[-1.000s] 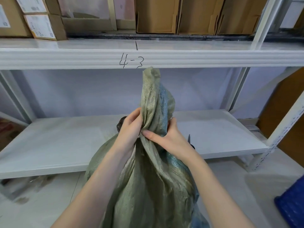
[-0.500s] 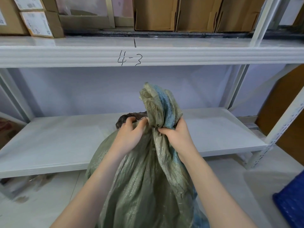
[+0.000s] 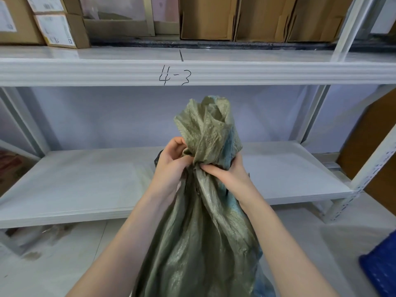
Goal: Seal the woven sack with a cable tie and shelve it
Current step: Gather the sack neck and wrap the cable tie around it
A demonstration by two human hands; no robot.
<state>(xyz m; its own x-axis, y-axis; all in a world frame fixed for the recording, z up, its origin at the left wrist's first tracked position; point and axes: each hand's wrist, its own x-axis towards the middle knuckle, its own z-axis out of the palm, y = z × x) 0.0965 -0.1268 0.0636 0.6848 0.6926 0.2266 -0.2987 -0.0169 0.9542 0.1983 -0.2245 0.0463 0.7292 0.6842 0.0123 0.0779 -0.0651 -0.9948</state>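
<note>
A green woven sack (image 3: 199, 243) stands upright on the floor in front of me, its top gathered into a bunched neck (image 3: 205, 133) that sticks up above my hands. My left hand (image 3: 171, 163) grips the neck from the left, fingers curled into the fabric. My right hand (image 3: 227, 170) grips it from the right, thumb pressed across the gather. A thin dark strip shows at the neck by my right hand; I cannot tell if it is the cable tie. Behind the sack lies the white lower shelf (image 3: 85, 181).
The upper shelf beam (image 3: 278, 73) is marked "4-3" and carries several cardboard boxes (image 3: 205, 18). White uprights (image 3: 368, 172) stand at the right. A blue crate (image 3: 381, 266) sits on the floor at the lower right. Pale floor (image 3: 53, 264) extends to the left.
The tall loose top of the sack has been bunched down into a shorter, tighter neck. Both hands have shifted slightly around the gather and stay closed on it.
</note>
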